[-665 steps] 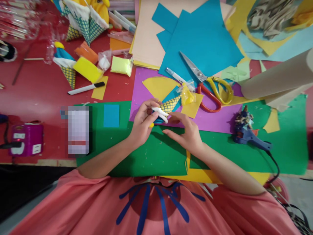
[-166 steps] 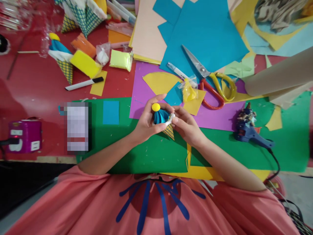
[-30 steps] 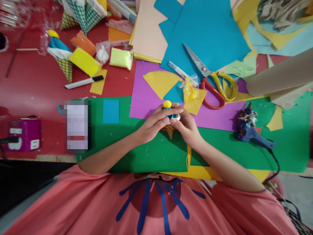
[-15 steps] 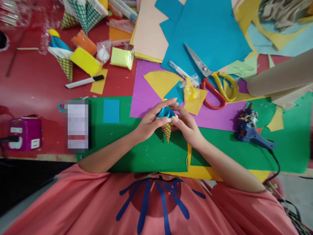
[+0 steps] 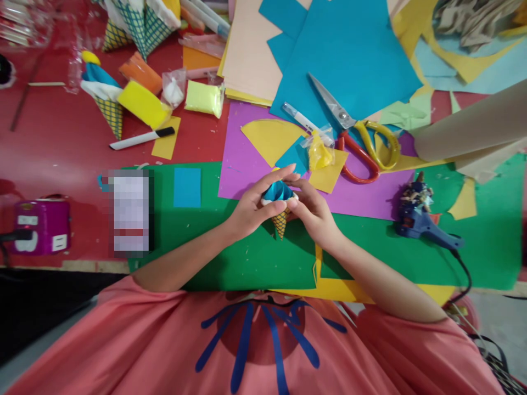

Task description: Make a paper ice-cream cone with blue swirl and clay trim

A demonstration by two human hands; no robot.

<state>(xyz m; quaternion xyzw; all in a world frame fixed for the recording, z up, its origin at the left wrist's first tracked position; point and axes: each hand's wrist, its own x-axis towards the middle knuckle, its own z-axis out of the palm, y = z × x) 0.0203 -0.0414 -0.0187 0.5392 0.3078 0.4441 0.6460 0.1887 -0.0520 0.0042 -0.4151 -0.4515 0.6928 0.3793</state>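
Observation:
Both of my hands hold a small paper ice cream cone (image 5: 280, 224), its yellow body marked with a dark grid and its tip pointing toward me. Blue folds fill its top, above a white rim. My left hand (image 5: 252, 206) wraps the left side, its thumb on the rim and its forefinger across the far side. My right hand (image 5: 313, 211) grips the right side, thumb pressed on the white rim. Some fingers are hidden behind the cone. Under it lies a green sheet (image 5: 247, 263); a yellow paper fan shape (image 5: 272, 137) lies just beyond.
Red-and-yellow-handled scissors (image 5: 343, 118) lie open ahead, near a bag of yellow clay (image 5: 320, 153). A blue glue gun (image 5: 424, 216) rests at right beside a pale paper roll (image 5: 465, 126). At left are a similar cone (image 5: 107, 112), a marker (image 5: 142, 138) and a purple power block (image 5: 42, 226).
My left thumb has shifted slightly along the white rim, and the cone has turned a little. Both hands keep hold of it in nearly the same place.

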